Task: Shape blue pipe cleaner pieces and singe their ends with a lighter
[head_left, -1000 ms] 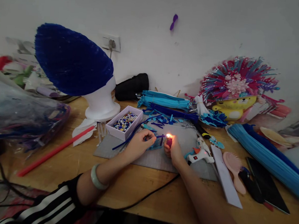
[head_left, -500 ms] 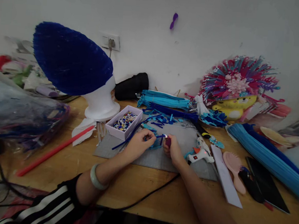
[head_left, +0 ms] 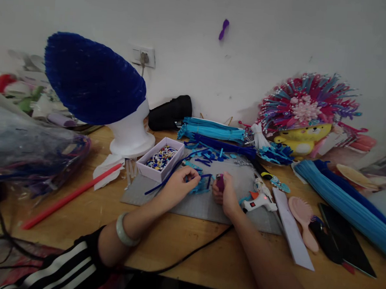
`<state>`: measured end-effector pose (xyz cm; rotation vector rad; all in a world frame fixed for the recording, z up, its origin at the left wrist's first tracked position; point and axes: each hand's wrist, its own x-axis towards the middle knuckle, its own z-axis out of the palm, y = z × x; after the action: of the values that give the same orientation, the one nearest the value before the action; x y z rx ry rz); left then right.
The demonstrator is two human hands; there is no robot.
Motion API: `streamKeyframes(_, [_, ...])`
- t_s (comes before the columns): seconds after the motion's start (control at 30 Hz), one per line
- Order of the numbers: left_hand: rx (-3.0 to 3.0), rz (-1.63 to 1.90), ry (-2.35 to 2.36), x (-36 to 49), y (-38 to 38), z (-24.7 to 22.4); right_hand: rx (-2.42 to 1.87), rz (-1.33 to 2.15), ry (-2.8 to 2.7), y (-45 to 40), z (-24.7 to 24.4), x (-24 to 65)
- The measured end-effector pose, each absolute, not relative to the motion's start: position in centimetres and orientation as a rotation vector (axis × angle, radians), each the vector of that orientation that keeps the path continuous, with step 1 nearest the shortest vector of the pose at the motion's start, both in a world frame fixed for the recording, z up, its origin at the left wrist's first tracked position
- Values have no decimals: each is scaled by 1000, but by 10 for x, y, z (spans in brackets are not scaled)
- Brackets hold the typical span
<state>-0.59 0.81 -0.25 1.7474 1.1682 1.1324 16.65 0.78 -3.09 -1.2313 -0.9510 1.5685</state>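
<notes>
With my left grip (head_left: 180, 184) I am pinching a narrow dark-blue strip (head_left: 206, 176) between thumb and fingertip, and its free end is pointing toward my right grip (head_left: 226, 192). My right grip is wrapping closed around a maroon lighter (head_left: 220, 182), which I am holding upright, its top standing just beside the strip's end without visibly touching it. Both are hovering over the grey mat (head_left: 195, 211) that is covering part of the wooden table (head_left: 161, 236). Cut blue pieces (head_left: 208, 156) are lying scattered on the mat beyond my fingers. A lilac box (head_left: 150, 171) of mixed beads (head_left: 161, 157) is sitting near my left grip, while a white glue gun (head_left: 258, 203) is resting to the right of my right grip. Farther back, a white foam head (head_left: 130, 134) is wearing a tall blue cap (head_left: 92, 79), and a light-blue bundle (head_left: 213, 130) is lying near the wall.
</notes>
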Motion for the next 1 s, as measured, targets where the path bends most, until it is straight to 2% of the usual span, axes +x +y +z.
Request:
streamKeyframes(0.07, [1832,1175,1209,-10,12,-3,-1304,1482,-941,7,-24,171])
streamKeyframes(0.17, [2068,1181,1336,-18,19,-4,-1506,1085,-1088,9,-17,177])
streamKeyframes(0.27, [2281,1051,1480,-23,23,-4,-1650,651,-1434,10,-17,179])
streamKeyframes(0.37, [2395,899,1530,-23,24,-5,-1779,487,-1750,8,-18,173])
streamKeyframes(0.53, [2418,862,1533,-22,23,-6,-2078,415,-1909,4,-16,165])
streamKeyframes(0.73, [2392,903,1546,-21,22,-8,-2210,458,-1848,3,-10,161])
streamKeyframes(0.9, [2364,958,1545,-21,22,-10,-2142,553,-1687,5,-12,165])
streamKeyframes(1.0, [2356,1049,1478,-21,20,-8,-1908,761,-1391,7,-13,167])
